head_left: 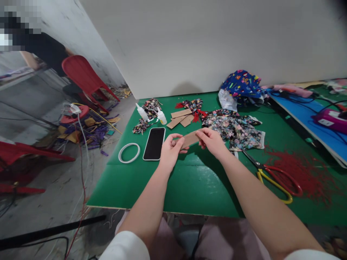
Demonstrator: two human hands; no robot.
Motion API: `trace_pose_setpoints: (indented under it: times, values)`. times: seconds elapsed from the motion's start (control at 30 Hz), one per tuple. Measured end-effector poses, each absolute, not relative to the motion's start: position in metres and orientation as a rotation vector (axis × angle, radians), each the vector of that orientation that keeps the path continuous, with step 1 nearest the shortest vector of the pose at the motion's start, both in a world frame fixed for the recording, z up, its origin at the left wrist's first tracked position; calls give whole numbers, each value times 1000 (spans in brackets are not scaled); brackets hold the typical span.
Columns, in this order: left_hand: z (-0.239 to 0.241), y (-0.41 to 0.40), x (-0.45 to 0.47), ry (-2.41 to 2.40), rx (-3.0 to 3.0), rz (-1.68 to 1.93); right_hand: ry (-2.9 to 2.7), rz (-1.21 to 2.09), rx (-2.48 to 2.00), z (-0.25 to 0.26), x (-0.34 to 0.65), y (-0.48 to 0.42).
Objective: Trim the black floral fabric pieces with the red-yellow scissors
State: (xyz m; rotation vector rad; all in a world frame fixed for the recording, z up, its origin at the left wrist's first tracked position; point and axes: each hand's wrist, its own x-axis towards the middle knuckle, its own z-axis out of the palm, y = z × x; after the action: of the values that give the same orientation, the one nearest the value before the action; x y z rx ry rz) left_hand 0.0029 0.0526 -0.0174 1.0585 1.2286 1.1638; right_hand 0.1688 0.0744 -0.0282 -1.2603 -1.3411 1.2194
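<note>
My left hand [171,148] and my right hand [212,141] together hold a brown cardboard strip [190,139] above the green table [189,180]; each pinches one end, fingers closed on it. Just left of my left hand a black phone [154,143] lies face up, with a white ring [129,152] beside it. More cardboard pieces [180,118] lie further back. Floral patterned fabric [235,129] is spread right of my right hand.
Red-and-yellow scissors [276,178] lie at the right beside a patch of red fibres [300,169]. Two small white glue bottles [142,112] stand at the back left. A blue fabric bundle [241,85] sits by the wall. Red chairs [84,77] and another person stand at the left.
</note>
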Motion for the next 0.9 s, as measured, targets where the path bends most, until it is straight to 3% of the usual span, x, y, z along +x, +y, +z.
trace_pose_setpoints:
  times: [0.9]
  values:
    - [-14,47,8,1144,991,876,-1516,917,-1321,-26,170,72]
